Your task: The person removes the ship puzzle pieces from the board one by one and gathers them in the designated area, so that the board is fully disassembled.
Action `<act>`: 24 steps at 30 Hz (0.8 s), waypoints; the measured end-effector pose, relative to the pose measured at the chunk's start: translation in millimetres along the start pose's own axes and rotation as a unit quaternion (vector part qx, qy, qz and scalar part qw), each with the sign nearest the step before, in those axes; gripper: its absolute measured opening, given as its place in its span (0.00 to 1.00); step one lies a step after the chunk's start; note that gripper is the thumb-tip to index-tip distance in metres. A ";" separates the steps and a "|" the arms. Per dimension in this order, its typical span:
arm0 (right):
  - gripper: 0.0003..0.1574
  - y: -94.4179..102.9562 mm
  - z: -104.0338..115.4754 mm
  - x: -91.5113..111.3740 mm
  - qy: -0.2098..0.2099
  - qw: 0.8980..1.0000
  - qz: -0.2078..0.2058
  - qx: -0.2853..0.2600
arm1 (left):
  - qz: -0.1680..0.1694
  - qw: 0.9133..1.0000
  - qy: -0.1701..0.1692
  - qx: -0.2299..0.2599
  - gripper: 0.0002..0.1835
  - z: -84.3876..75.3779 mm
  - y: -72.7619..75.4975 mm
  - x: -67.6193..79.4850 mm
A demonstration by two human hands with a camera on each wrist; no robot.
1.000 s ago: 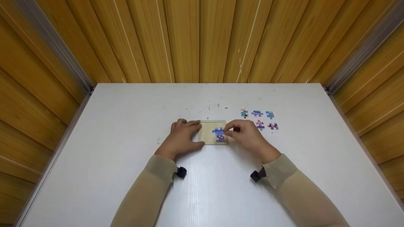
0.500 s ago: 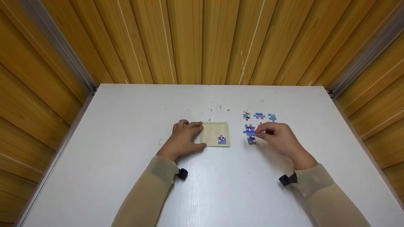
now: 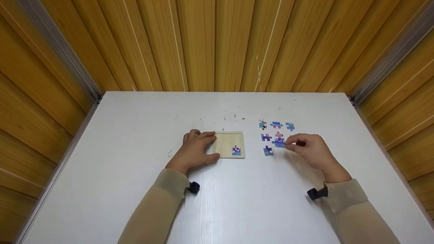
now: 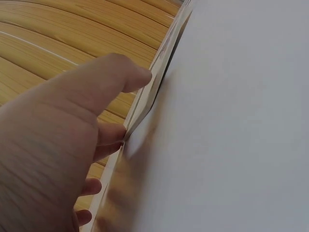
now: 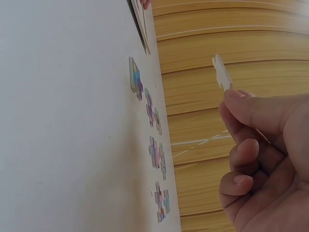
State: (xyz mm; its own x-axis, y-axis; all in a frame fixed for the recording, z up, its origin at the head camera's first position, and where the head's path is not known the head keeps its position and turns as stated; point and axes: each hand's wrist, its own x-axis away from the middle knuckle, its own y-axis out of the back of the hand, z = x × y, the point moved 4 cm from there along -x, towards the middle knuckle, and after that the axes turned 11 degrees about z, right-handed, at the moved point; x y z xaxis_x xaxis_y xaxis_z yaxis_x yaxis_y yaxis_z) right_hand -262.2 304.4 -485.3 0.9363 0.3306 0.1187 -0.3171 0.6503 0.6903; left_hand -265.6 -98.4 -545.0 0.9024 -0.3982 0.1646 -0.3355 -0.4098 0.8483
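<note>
My left hand (image 3: pixel 195 149) holds the left side of a shallow wooden puzzle tray (image 3: pixel 223 144), thumb at the near corner and forefinger at the far one. Inside the tray, one purple-and-blue jigsaw piece (image 3: pixel 236 150) lies in the near right corner. To the right, my right hand (image 3: pixel 310 149) pinches another jigsaw piece (image 3: pixel 279 144) between thumb and forefinger. The right wrist view shows this held piece (image 5: pixel 222 75) raised above the table, its pale back towards the camera. From overhead it overlaps a pink piece (image 3: pixel 279 134) lying behind it.
More loose jigsaw pieces lie right of the tray: three in a far row around a blue one (image 3: pixel 276 125), a purple one (image 3: pixel 266 137) and a blue corner one (image 3: pixel 268 150) nearer. Small dark specks (image 3: pixel 234 116) dot the white table (image 3: pixel 217 203) behind the tray. Wood-plank walls (image 3: pixel 198 44) surround it.
My right hand has carried the pinched piece from over the tray rightward, across the loose pieces, to the middle of their rows. The left hand and tray have stayed put.
</note>
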 end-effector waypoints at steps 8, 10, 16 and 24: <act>0.08 5.4 -8.0 -0.1 -0.009 1.000 0.009 0.000 | 0.001 1.000 -0.002 -0.009 0.41 -1.5 0.1 1.5; 0.08 6.9 -10.6 -0.6 -0.012 1.000 0.008 0.000 | 0.002 1.000 -0.001 -0.007 0.41 -1.6 0.3 1.6; 0.09 8.7 -19.3 -2.6 -0.026 1.000 0.015 0.007 | 0.004 1.000 0.006 -0.005 0.42 0.2 -0.9 0.7; 0.09 8.3 -25.4 -4.9 -0.044 0.998 0.026 0.025 | 0.003 1.000 0.003 -0.002 0.41 -0.3 0.1 1.3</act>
State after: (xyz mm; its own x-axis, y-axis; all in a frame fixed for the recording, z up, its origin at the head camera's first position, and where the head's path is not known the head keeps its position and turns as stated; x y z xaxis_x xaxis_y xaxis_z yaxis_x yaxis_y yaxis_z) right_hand -273.2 325.6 -498.2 0.9290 0.3003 0.2162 -0.3600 0.5982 0.7160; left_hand -264.4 -98.7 -544.6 0.9019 -0.3957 0.1730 -0.3400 -0.4037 0.8493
